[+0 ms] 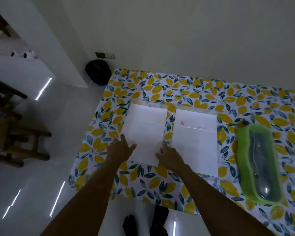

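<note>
Two white sheets of paper lie side by side on a table covered with a lemon-patterned cloth (pixel 143 181). My left hand (pixel 120 148) rests with spread fingers on the lower left corner of the left sheet (pixel 146 126). At that sheet's lower right edge is my right hand (pixel 169 155), fingers loosely bent; whether it pinches the paper is unclear. The right sheet (pixel 195 140) has small pink marks near its crease and lies untouched.
A green plastic box with a clear lid (pixel 259 164) sits on the table at the right. A dark bag (pixel 98 72) stands on the floor by the wall. Wooden chairs (pixel 15 138) stand at the left on a glossy white floor. My feet (pixel 145 222) show below the table edge.
</note>
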A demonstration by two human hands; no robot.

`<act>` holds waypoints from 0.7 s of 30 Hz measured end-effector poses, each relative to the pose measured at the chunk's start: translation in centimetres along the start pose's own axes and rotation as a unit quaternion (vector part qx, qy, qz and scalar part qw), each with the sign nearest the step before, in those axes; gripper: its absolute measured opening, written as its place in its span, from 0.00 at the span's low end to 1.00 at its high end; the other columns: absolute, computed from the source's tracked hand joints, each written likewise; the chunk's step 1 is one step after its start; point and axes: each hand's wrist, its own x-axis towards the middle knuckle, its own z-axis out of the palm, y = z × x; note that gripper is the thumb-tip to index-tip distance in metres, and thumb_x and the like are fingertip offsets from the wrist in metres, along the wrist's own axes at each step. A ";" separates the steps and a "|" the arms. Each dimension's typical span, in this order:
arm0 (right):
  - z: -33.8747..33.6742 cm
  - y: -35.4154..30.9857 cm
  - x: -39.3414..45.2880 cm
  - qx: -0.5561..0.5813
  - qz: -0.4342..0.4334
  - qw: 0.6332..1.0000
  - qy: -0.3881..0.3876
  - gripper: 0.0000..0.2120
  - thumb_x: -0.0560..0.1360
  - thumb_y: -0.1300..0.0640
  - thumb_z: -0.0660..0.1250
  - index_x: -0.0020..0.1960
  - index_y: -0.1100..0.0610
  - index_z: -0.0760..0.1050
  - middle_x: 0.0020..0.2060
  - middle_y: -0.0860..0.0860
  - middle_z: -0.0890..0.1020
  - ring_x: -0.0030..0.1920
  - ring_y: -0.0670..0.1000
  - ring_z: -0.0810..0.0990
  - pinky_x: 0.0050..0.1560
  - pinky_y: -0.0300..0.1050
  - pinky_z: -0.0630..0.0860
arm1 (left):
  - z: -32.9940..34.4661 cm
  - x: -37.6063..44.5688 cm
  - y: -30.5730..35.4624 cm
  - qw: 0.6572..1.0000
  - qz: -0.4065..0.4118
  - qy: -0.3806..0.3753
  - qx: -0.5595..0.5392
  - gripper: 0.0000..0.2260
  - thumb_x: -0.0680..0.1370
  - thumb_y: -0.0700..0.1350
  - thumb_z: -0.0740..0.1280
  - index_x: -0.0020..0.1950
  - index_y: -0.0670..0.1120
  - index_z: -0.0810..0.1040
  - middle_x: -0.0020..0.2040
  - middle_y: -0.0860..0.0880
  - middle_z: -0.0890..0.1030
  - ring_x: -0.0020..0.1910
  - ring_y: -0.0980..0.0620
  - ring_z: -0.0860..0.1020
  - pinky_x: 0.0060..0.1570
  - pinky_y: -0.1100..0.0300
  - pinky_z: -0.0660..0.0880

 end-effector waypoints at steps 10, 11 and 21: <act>2.6 -0.6 -1.8 0.293 0.151 0.939 0.101 0.12 0.76 0.53 0.61 0.55 0.55 0.78 0.48 0.54 0.82 0.48 0.55 0.79 0.47 0.47 0.75 | 1.7 -0.1 -1.4 0.978 -0.086 0.042 -0.186 0.47 0.66 0.75 0.66 0.76 0.47 0.62 0.70 0.34 0.68 0.69 0.34 0.67 0.68 0.41 0.66; 2.8 -0.6 -2.1 0.314 0.152 0.931 0.103 0.12 0.76 0.52 0.61 0.55 0.55 0.78 0.49 0.54 0.83 0.50 0.56 0.80 0.49 0.49 0.76 | 1.8 -0.2 -1.9 0.968 -0.094 0.043 -0.227 0.46 0.65 0.76 0.65 0.74 0.49 0.64 0.69 0.36 0.70 0.67 0.35 0.69 0.66 0.41 0.68; 2.4 -2.1 -9.5 0.463 0.105 0.848 0.235 0.13 0.73 0.56 0.72 0.56 0.50 0.82 0.54 0.52 0.84 0.55 0.55 0.82 0.57 0.53 0.79 | 0.1 -6.8 -4.7 0.882 0.035 0.161 -0.442 0.25 0.73 0.60 0.73 0.62 0.45 0.77 0.56 0.47 0.80 0.55 0.46 0.80 0.49 0.51 0.79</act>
